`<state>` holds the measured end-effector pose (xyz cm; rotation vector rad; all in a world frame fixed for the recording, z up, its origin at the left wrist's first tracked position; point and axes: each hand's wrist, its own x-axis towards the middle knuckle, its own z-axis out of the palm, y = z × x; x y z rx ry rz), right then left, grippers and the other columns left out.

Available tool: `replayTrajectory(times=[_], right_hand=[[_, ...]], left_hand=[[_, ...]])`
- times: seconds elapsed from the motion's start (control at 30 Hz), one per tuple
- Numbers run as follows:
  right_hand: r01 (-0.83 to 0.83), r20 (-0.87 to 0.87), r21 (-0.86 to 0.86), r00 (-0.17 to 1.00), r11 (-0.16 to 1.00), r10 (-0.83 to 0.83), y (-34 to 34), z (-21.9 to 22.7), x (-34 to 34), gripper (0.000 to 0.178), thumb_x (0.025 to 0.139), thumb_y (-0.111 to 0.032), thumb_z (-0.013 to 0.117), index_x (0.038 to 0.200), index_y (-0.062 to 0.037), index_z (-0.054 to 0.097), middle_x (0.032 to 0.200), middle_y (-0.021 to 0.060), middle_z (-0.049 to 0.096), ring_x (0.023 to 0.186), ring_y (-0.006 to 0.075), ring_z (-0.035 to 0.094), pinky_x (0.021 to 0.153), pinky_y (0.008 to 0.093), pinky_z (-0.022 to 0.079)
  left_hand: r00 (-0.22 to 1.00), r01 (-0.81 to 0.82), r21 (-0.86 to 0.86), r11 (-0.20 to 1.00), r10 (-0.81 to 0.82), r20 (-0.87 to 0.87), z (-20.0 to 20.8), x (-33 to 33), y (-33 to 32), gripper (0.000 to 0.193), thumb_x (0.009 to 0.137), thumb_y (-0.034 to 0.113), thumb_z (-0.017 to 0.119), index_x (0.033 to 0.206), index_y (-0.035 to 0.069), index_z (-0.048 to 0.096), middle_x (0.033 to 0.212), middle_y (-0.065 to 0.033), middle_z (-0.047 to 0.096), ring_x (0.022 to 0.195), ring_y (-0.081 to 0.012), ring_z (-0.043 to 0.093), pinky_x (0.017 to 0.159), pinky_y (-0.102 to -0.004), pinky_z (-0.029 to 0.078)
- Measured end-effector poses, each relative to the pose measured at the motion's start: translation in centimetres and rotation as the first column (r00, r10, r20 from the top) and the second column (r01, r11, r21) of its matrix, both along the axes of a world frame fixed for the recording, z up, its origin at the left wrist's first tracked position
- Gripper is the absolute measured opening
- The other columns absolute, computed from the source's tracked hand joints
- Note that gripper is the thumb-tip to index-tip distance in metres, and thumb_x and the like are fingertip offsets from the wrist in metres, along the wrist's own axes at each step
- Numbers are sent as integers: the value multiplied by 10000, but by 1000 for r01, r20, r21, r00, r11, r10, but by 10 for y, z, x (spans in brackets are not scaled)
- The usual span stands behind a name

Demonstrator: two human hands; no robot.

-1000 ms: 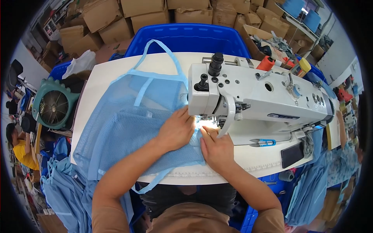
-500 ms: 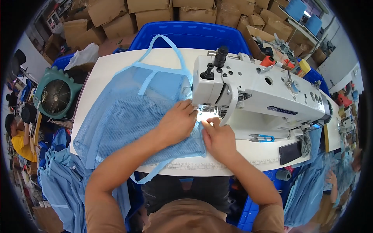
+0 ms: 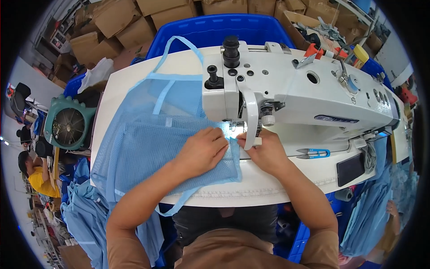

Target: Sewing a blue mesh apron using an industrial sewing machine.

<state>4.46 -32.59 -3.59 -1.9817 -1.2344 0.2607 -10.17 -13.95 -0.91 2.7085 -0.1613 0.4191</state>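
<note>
Here's the light blue mesh bag (image 3: 148,139), spread across the left half of your white table (image 3: 264,193), its right edge up at the lit needle area of the sewing machine (image 3: 295,96), one strap looping out at the far side, another hanging over the near edge. Your left hand (image 3: 202,151) lies right on the mesh, palm down, fingers bent and close together; whether they grip any cloth, you can't tell from here. Your right hand (image 3: 265,153) is in beside the needle, thumb and fingers drawn in by the bag's edge, partly behind the white lever (image 3: 252,123), so its grip can't be made out either. Out to the right sit blue-handled snips (image 3: 317,153), then a dark flat slab (image 3: 350,170). Off the table's left side, a green fan (image 3: 67,127); beyond the far edge, a blue bin (image 3: 255,22), with cardboard boxes (image 3: 116,18) behind. Far left, a person in yellow (image 3: 45,180).
</note>
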Motion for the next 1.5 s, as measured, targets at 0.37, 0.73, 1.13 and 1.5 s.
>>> replayTrajectory(times=[0.37,0.73,1.13,1.5], right_hand=[[39,80,-34,996,999,-36,9,-5,-3,303,924,-283,731,831,5,720,862,172,684,800,363,699,716,470,563],[9,-30,-97,999,995,-12,16,-17,12,241,919,-233,806,1026,-21,767,926,120,777,870,234,745,791,368,576],[104,96,49,990,993,-108,26,-1,-24,44,928,-29,723,953,-34,687,800,71,658,671,179,620,672,339,516],[46,176,147,982,988,-72,5,-4,-19,45,893,-74,783,923,-62,751,793,98,685,698,240,666,690,393,529]], left_hand=[[997,-57,-114,992,63,48,-9,15,9,132,917,152,745,974,40,702,940,-100,682,856,-316,696,723,-437,577],[978,57,50,997,-66,199,-17,6,15,93,901,180,728,904,89,708,911,-74,629,847,-291,668,706,-421,553],[967,44,-32,999,-35,252,-38,8,19,185,879,195,690,773,44,668,882,-114,626,858,-340,659,719,-480,557],[993,61,27,998,-64,99,-34,20,11,144,873,201,717,888,61,688,1028,-108,689,930,-333,686,754,-448,582]])
